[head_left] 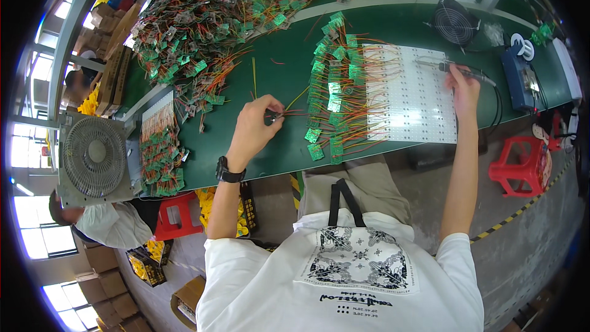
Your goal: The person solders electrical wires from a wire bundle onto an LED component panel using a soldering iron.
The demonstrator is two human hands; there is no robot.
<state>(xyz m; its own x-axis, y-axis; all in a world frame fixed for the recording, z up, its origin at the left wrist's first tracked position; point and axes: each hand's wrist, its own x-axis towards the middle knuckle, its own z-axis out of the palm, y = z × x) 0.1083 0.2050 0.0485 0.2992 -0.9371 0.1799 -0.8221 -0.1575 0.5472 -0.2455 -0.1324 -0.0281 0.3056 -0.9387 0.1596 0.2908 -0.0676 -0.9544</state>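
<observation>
My right hand (463, 91) is closed around the handle of a soldering iron (470, 74). Its metal tip points left over a white perforated panel (409, 95). Rows of small green circuit boards (334, 95) lie along the panel's left side, their red and yellow wires reaching onto it. To the left of these boards, my left hand (253, 128), with a black watch on the wrist, pinches a small dark part with thin red wires (294, 112). The fingers partly hide that part, so its exact kind does not show.
A large heap of wired circuit boards (190, 37) covers the table's far left. Another wired panel (158, 147) lies near a grey fan (95, 155). At the right stand a black fan (455, 23), a blue soldering station (520, 77) and a solder spool (522, 47). A person (114, 224) sits at left.
</observation>
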